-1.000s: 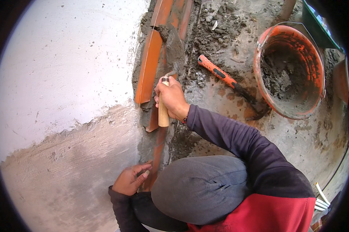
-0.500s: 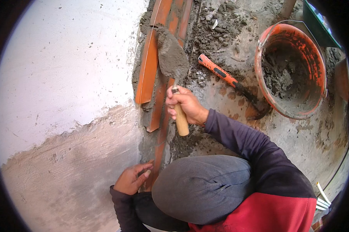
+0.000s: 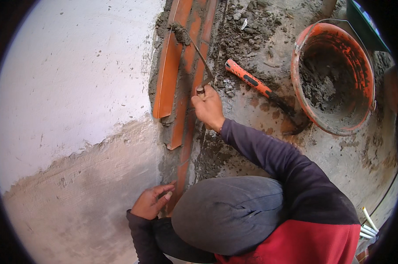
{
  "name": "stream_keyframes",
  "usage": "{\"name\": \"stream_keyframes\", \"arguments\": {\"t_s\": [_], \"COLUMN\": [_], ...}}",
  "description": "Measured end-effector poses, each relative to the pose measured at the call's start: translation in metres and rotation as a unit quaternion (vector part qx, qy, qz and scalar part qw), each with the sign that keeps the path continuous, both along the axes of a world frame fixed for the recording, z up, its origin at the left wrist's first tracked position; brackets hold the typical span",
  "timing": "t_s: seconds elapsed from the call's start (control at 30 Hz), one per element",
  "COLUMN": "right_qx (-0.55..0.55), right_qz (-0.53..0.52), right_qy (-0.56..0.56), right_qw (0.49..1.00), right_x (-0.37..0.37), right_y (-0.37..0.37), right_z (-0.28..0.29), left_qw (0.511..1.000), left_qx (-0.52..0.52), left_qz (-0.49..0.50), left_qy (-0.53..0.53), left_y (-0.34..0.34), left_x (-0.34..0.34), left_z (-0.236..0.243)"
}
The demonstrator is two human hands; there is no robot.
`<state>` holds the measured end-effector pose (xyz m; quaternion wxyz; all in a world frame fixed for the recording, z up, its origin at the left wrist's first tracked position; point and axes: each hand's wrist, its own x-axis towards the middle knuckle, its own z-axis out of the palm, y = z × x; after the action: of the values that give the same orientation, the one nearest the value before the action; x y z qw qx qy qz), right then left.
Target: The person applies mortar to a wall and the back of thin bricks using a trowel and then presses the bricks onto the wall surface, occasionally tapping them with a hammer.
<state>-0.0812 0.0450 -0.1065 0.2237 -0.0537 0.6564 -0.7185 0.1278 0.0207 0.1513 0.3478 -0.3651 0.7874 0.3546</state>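
My right hand (image 3: 208,107) is closed around the wooden handle of a trowel (image 3: 200,55). The blade is turned on edge, and a lump of grey mortar (image 3: 180,34) sits at its tip. That lump touches the joint between two orange bricks (image 3: 167,79) in the upper course, along the white wall. Lower courses of orange brick (image 3: 177,127) step out beside them, with mortar between. My left hand (image 3: 152,201) is open and empty, thumb apart from the fingers, close to the near end of the lowest course.
To the right stands an orange bucket (image 3: 294,83) with mortar inside. Between it and the bricks lies a hammer (image 3: 249,79) with an orange and black handle. Mortar crumbs (image 3: 251,37) litter the floor. A thin string (image 3: 159,145) runs along the wall (image 3: 75,79).
The trowel blade has turned from lying flat to standing on edge, and its mortar now sits at the brick joint. My right hand has rotated and risen slightly; my left hand stays put.
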Motion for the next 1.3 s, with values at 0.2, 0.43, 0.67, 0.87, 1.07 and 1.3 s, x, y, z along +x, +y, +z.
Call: {"name": "stream_keyframes", "arguments": {"t_s": [0.2, 0.43, 0.67, 0.87, 1.07, 1.3], "right_qx": [-0.161, -0.214, -0.252, -0.2, -0.366, -0.389], "right_qz": [0.031, 0.098, 0.111, 0.14, 0.26, 0.123], "right_qy": [-0.269, -0.424, -0.363, -0.284, -0.419, -0.298], "right_qw": [0.949, 0.874, 0.89, 0.927, 0.789, 0.863], "right_x": [-0.01, -0.019, -0.017, -0.016, -0.021, -0.023], "right_y": [0.012, 0.002, 0.002, 0.02, 0.042, 0.061], "right_z": [0.02, 0.074, 0.087, 0.08, 0.034, 0.027], "left_qw": [1.0, 1.0, 1.0, 1.0, 1.0, 1.0], "left_qx": [0.007, 0.013, 0.001, 0.001, -0.002, 0.003], "left_qz": [-0.001, -0.004, -0.008, -0.004, -0.006, 0.003], "left_qy": [-0.012, -0.002, -0.003, -0.025, -0.013, -0.014], "left_y": [-0.002, -0.006, -0.005, -0.003, -0.002, -0.004], "left_x": [-0.002, 0.003, 0.008, 0.002, -0.002, 0.001], "left_z": [-0.002, -0.005, -0.003, 0.0, 0.001, -0.002]}}
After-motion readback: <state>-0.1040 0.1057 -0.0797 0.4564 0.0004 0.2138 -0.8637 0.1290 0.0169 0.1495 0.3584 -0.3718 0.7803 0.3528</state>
